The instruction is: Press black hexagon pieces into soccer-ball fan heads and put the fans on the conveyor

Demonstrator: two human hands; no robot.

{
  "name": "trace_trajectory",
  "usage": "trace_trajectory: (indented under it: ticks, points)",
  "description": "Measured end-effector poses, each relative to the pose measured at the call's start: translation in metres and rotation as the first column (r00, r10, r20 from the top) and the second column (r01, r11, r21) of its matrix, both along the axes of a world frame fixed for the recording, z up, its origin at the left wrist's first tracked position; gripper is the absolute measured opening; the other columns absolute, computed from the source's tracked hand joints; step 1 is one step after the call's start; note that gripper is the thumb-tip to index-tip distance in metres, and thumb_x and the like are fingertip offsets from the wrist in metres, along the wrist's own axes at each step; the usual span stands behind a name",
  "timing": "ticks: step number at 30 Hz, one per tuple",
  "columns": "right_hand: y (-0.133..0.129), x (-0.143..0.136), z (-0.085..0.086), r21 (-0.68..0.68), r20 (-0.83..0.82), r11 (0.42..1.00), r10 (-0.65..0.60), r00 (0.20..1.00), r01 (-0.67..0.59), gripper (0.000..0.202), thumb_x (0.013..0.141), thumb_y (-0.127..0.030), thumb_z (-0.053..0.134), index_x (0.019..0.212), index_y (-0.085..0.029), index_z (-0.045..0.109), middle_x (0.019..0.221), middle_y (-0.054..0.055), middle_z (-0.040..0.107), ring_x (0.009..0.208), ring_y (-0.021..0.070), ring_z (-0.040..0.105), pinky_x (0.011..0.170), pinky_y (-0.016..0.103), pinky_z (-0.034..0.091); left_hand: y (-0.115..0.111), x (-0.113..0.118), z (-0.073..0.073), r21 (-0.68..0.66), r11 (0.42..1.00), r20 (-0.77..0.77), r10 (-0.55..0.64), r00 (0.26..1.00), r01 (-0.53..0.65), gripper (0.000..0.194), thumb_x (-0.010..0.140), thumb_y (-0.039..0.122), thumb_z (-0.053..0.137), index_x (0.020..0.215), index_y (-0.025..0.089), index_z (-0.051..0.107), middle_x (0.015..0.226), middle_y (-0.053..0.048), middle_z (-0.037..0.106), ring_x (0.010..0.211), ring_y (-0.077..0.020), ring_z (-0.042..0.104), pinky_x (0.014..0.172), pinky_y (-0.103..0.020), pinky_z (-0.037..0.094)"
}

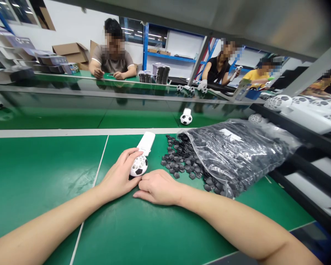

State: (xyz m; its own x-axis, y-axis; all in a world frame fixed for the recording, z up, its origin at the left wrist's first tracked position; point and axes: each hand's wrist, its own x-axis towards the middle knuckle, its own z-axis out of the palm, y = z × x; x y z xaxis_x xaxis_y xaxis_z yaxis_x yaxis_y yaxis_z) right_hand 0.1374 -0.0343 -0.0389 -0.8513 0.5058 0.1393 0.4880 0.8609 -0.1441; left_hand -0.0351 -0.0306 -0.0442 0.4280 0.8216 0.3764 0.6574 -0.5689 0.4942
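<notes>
A white plastic piece with a round soccer-ball head [139,165] and a flat white handle [146,142] lies on the green tabletop. Black patches fill some of the head's openings; others are white or open. My left hand [124,171] is wrapped round the head from the left, thumb below it. Just to the right, my right hand [158,187] is closed, its curled fingers close to the ball's lower edge; whatever they may hold is hidden. Loose black pentagon pieces [182,156] spill beside my right hand from a clear plastic bag [242,154].
Beyond the white edge strip runs a green conveyor belt [143,112] carrying another soccer-ball piece [186,117]. On the right, a black rack [298,129] holds white ball-headed parts [278,102]. Several co-workers sit across the line, near stacked boxes [161,73].
</notes>
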Motion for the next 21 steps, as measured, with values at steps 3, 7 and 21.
trace_trajectory:
  ticks: [3,7,21]
  points:
    - [0.0,0.0,0.003,-0.016,0.023,1.0,-0.008,1.0,0.008,0.041,0.086,-0.044,0.04,0.068,-0.015,0.062,0.066,0.002,0.061,0.057,0.0116,0.053,0.049,0.025,0.025,0.0,0.0,0.0,-0.002,1.0,0.004,0.002,1.0,-0.002,0.059,0.071,0.016,0.054,0.125,0.025,0.032,0.128,-0.01,0.035,0.119,-0.0267,0.038,0.095,-0.044,0.04]
    - [0.004,0.006,0.012,-0.026,0.045,0.997,-0.076,0.996,0.077,0.034,0.086,-0.042,0.042,0.074,-0.016,0.059,0.07,0.002,0.06,0.06,0.0123,0.052,0.05,0.025,0.028,0.001,-0.001,0.0,-0.002,1.0,0.003,-0.015,1.0,0.015,0.057,0.073,0.02,0.055,0.125,0.024,0.031,0.128,-0.01,0.034,0.119,-0.0264,0.038,0.095,-0.045,0.04]
    - [0.019,0.027,0.027,0.267,0.277,0.832,-0.549,0.788,0.486,0.011,0.082,-0.013,0.046,0.083,-0.013,0.056,0.08,0.011,0.059,0.076,0.0242,0.056,0.059,0.032,0.039,-0.001,-0.002,0.0,-0.039,0.999,-0.002,-0.008,1.0,0.008,0.062,0.072,0.021,0.06,0.126,0.024,0.03,0.129,-0.01,0.032,0.119,-0.0249,0.037,0.096,-0.043,0.039]
